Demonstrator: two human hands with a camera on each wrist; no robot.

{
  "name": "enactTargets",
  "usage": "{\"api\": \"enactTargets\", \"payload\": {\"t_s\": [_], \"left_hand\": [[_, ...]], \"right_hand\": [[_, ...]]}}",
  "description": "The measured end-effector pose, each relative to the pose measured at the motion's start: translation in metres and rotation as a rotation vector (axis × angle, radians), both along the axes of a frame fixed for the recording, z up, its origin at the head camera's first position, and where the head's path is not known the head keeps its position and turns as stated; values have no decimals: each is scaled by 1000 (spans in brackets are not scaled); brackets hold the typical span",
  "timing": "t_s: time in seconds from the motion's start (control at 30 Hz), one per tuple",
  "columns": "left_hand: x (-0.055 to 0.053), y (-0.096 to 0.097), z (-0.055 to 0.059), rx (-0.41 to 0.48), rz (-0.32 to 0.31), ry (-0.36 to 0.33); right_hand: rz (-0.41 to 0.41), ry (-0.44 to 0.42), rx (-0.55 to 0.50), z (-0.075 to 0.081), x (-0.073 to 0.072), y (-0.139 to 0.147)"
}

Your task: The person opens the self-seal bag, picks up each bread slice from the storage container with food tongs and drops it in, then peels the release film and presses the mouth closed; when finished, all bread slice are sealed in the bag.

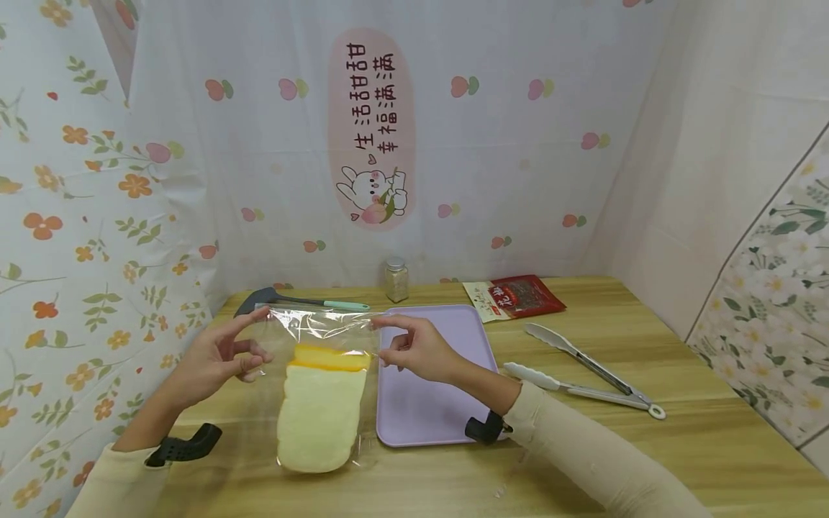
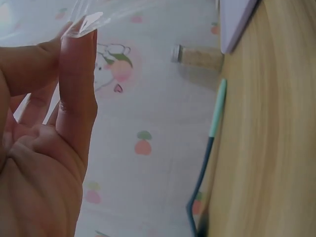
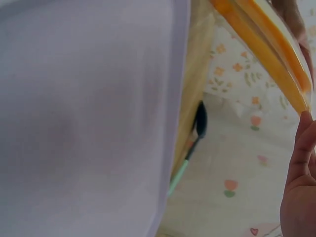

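Note:
A clear plastic bag (image 1: 309,325) hangs upright between the two hands in the head view. Inside it are thick bread slices (image 1: 320,417), pale on the broad face with orange-yellow crust along the top. My left hand (image 1: 210,363) pinches the bag's upper left corner; the left wrist view shows the film (image 2: 88,23) at its fingertips. At the upper right edge, my right hand (image 1: 421,350) holds the bag between thumb and fingers. The right wrist view catches the orange crust (image 3: 269,59) edge-on beside that hand.
A lilac tray (image 1: 434,432) lies right of the bag, partly under the right forearm. Metal tongs (image 1: 596,394) lie spread farther right. Behind are a turner (image 1: 301,299) with a mint handle, a small glass jar (image 1: 396,280) and a red spice packet (image 1: 518,296). Printed curtains surround the table.

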State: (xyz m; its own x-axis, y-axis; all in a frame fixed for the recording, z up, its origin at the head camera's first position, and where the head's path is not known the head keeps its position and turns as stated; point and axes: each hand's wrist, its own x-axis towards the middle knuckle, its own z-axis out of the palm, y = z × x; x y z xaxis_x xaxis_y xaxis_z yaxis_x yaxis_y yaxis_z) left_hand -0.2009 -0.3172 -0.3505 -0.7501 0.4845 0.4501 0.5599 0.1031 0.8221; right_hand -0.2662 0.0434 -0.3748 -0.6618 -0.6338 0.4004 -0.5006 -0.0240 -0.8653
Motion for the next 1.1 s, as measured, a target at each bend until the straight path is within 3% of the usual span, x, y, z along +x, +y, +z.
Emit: {"api": "enactTargets", "payload": {"t_s": [0.2,0.37,0.57,0.8,1.1], "left_hand": [[-12,-10,-17,-55,32,-74],[-21,-12,-31,-103,78,-90],[-33,-12,-40,-149,138,-138],[-48,-16,-46,-186,117,-279],[-58,-21,-55,-200,114,-316]], "right_hand": [[-33,-51,68,-10,-10,-9],[-54,-64,120,-18,-17,-13],[-70,-78,132,-29,-28,-18],[-90,-115,172,-37,-40,-25],[-157,-89,252,-46,-52,-38]]}}
